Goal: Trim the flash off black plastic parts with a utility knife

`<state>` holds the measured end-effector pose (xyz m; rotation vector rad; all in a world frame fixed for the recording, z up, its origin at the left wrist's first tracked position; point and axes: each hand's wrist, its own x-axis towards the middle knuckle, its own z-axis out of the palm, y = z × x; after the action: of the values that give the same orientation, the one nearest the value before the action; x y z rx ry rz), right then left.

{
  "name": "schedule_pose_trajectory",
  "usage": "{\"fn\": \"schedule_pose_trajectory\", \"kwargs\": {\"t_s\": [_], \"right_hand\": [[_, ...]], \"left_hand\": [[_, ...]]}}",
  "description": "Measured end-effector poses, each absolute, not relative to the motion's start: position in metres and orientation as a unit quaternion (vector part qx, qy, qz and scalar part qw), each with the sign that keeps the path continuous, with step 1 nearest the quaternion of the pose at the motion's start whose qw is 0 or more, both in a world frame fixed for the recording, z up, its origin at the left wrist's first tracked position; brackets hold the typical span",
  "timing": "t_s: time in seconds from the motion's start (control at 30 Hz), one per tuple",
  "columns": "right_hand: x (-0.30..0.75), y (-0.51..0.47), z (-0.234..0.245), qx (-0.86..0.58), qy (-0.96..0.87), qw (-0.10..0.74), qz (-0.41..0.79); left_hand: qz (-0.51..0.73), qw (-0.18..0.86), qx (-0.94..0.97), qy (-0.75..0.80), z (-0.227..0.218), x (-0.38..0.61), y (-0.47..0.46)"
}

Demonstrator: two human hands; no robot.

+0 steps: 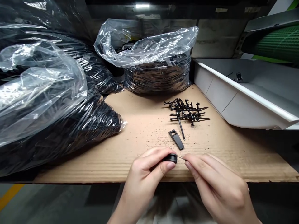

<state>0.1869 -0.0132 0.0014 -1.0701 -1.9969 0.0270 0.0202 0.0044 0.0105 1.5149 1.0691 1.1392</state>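
Note:
Between the thumb and fingers of my left hand (148, 174) is a small black plastic part (171, 158) with a rounded end, most of it hidden in the grip. My right hand (216, 180) pinches a thin pin-like tool (181, 158), whose tip points at the end of that part; whether it touches I cannot tell. Just beyond the hands lies a flat, tapered black plastic piece (177, 141) with a square opening at its wider end. Behind it is a tangled pile of black plastic sprues (187, 112), one rod reaching toward me.
Cardboard (130, 124) covers the bench, with dark crumbs scattered near the sprues. Clear plastic bags of black parts stand at the left (70, 124) and at the back (156, 74). A grey-white chute (233, 96) with some black pieces borders the right side, below a green conveyor belt (275, 43).

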Motion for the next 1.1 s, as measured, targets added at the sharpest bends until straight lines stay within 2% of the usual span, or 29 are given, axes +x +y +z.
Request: {"fn": "schedule_pose_trajectory", "kwargs": {"t_s": [0.27, 0.43, 0.57, 0.77, 0.83, 1.0, 1.1], "right_hand": [[0.187, -0.014, 0.001, -0.442, -0.794, 0.417, 0.030], [0.185, -0.015, 0.014, -0.463, -0.763, 0.369, 0.259], [0.185, -0.012, 0.023, -0.477, -0.743, 0.319, 0.345], [0.197, 0.000, 0.034, -0.402, -0.597, 0.145, 0.679], [0.199, -0.002, 0.035, -0.418, -0.606, 0.151, 0.660], [0.191, -0.017, 0.023, -0.561, -0.648, 0.326, 0.399], [0.185, -0.023, 0.012, -0.549, -0.666, 0.361, 0.354]], "left_hand": [[0.468, 0.462, 0.639, 0.399, 0.009, 0.017, 0.005], [0.475, 0.453, 0.651, 0.381, 0.005, 0.016, 0.005], [0.481, 0.446, 0.657, 0.372, 0.005, 0.016, 0.004], [0.483, 0.403, 0.684, 0.368, 0.006, 0.015, 0.002], [0.486, 0.376, 0.694, 0.375, 0.004, 0.016, 0.001], [0.503, 0.224, 0.751, 0.365, -0.007, 0.019, -0.002], [0.506, 0.137, 0.779, 0.345, -0.013, 0.020, -0.003]]}}
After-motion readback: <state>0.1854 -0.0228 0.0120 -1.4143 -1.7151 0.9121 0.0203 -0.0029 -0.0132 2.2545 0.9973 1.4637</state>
